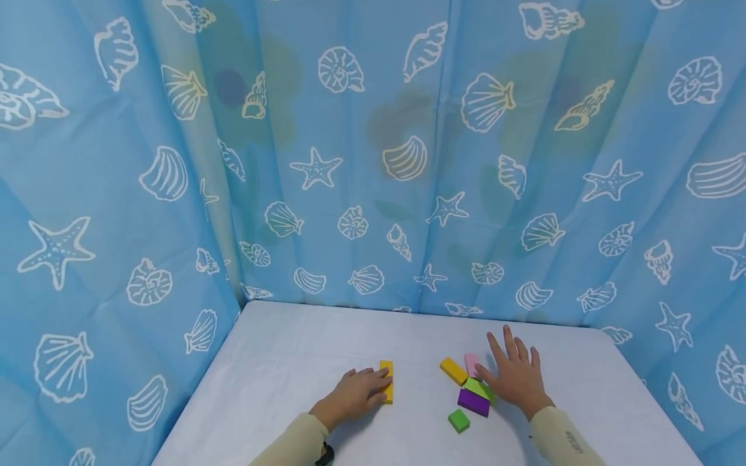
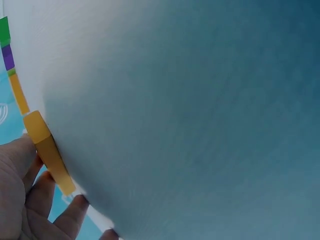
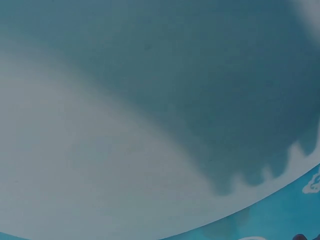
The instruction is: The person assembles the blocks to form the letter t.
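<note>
My left hand (image 1: 358, 395) is at a yellow block (image 1: 386, 393) on the white table, fingers across it and thumb at its near part. In the left wrist view, the thumb and fingers (image 2: 42, 195) meet the yellow block (image 2: 50, 152), which partly hides some fingertips. My right hand (image 1: 515, 378) is spread with fingers apart beside a group of blocks, its thumb near a pink block (image 1: 471, 364). A light green block (image 1: 479, 389) lies partly covered by a purple block (image 1: 473, 402). The right wrist view mostly shows the hand's shadow on the table.
Another yellow block (image 1: 453, 371) touches the group's left side. Nearer me lies a small green block (image 1: 458, 421). A blue shell-patterned curtain (image 1: 361, 162) hangs behind and beside the white table (image 1: 291, 349).
</note>
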Demonstrator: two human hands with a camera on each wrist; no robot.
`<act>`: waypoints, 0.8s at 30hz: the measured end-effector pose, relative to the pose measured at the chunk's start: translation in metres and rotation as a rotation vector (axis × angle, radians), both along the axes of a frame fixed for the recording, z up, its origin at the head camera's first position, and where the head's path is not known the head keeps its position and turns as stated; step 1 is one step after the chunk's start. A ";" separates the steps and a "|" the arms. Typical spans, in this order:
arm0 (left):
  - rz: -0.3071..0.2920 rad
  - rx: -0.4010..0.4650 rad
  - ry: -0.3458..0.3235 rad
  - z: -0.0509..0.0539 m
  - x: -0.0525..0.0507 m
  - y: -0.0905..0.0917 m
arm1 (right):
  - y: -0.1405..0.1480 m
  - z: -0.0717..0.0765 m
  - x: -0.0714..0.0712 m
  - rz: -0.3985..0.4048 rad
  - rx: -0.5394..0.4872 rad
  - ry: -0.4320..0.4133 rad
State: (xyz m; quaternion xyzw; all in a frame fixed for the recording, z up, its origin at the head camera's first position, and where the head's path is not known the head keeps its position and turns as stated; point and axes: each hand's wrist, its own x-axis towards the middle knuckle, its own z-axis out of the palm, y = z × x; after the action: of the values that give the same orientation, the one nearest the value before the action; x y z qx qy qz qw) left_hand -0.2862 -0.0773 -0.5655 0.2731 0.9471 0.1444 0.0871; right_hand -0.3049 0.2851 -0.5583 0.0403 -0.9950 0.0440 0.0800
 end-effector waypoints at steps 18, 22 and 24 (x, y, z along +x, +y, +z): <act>0.011 -0.032 -0.021 -0.007 0.000 0.004 | -0.040 -0.005 -0.002 0.135 -0.026 -0.035; 0.010 -0.026 -0.003 -0.004 -0.001 0.003 | -0.046 -0.007 -0.006 0.137 -0.036 -0.045; 0.013 -0.021 0.003 -0.002 -0.001 0.001 | -0.049 -0.005 -0.008 0.148 -0.050 -0.052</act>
State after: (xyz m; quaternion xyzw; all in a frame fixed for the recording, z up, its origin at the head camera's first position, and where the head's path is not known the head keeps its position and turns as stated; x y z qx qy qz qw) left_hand -0.2871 -0.0760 -0.5678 0.2663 0.9504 0.1348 0.0878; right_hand -0.3128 0.2364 -0.5631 0.1106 -0.9897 0.0754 0.0513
